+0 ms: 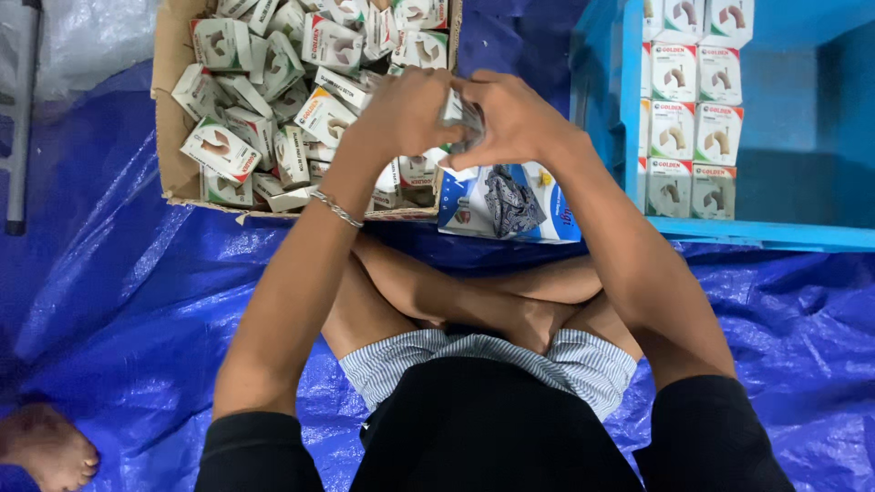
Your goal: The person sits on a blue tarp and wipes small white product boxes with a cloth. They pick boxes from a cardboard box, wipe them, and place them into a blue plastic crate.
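My left hand (pixel 408 109) and my right hand (pixel 515 118) meet in front of me, both closed on one small white carton (pixel 458 114) that shows only between the fingers. They hover over the near right corner of a cardboard box (pixel 169 73) filled with several small white and green cartons (pixel 273 82). Just below my hands lies a blue and white package (pixel 551 214) with a dark patterned cloth (pixel 510 200) on it. A thin metal bracelet (pixel 335 209) circles my left wrist.
A blue crate (pixel 775 232) at the right holds neat rows of the same small cartons (pixel 693 118). I sit cross-legged on a blue tarp (pixel 118 301). Another person's bare foot (pixel 46 446) shows at the lower left. A grey metal pole (pixel 23 118) stands at the left edge.
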